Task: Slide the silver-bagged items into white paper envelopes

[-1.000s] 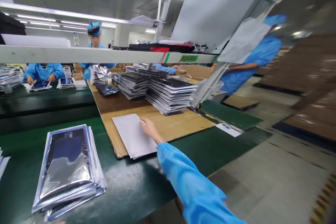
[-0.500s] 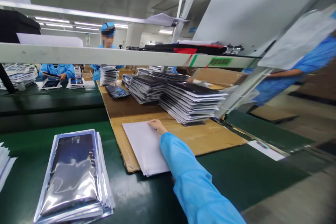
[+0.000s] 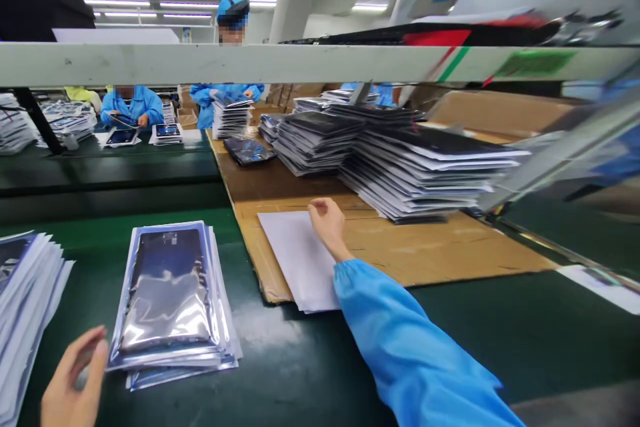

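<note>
My right hand (image 3: 327, 227), in a blue sleeve, is over the upper right corner of some white paper (image 3: 295, 260). Its fingers are curled together, and I cannot see whether they pinch the paper. At the lower left, my left hand (image 3: 75, 380) has thumb and fingers apart, with nothing between them. Close beside it lies a stack of flat packages (image 3: 167, 293); the top one is a dark, glossy panel under clear film with a bluish-white border. Another stack of white-edged packages (image 3: 35, 313) leans at the left edge.
A brown cardboard sheet (image 3: 400, 250) lies on the green table (image 3: 290, 360), under the paper and several tall stacks of dark-topped packages (image 3: 425, 167). A white shelf rail (image 3: 300, 63) crosses above. Across the table, co-workers in blue (image 3: 135, 107) handle similar items.
My left hand has come into view beside the package stack. My right hand has shifted slightly up and right over the paper, which stays put on the cardboard. The camera has turned left and downward.
</note>
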A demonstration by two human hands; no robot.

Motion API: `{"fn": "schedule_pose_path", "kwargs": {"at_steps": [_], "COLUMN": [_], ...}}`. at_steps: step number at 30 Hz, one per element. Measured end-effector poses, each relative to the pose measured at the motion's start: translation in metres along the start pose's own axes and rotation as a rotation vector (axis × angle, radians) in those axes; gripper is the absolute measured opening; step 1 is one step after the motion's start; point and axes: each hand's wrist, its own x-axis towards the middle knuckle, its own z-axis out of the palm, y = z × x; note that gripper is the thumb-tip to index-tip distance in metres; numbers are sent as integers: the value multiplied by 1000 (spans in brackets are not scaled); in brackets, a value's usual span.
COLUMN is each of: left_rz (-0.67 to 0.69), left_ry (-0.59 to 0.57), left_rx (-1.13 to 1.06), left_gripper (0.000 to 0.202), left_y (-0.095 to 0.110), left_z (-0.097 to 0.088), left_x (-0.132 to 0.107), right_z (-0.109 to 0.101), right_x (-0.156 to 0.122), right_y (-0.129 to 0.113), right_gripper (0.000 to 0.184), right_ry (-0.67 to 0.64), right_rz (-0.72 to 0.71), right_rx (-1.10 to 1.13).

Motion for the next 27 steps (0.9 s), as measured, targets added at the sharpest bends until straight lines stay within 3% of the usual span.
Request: {"fn": "schedule_pose_path", "kwargs": {"at_steps": [3,5,8,10,13,15,20,23,27], "left_rz": [54,76,123,175,226,188,-102,-147,-116], "left_ry": [-167,-206,-296,-333,-236,-211,-379,-359,-358], "left_rx": [74,129,129,155,200,82,-361,-519,-577], "left_gripper": [56,55,50,45,38,37,57,65,64], "left_y": [22,26,24,24,35,46,73,82,89], "left_z": [13,21,26,26,25,26,27,27,37], "left_x": [33,50,64,65,60,55,47,38,17], "right_z": [8,18,35,46,57,62,64,54,25], "right_x": [-70,-123,-185,-207,-219,-220,-221,-219,-219], "right_y": [-49,-74,-94,-96,-91,-85,-87,-104,-130], "right_gripper": [14,15,17,21,23,23,39,50,36], "right_ry": [-245,-426,-660,-745,-740,-726,-676,-566,-779], "right_rz": [-105,-138,-110,-52,18,52,109,156,362], "right_rx": [90,135,196,229,247,257,250,308,657]}}
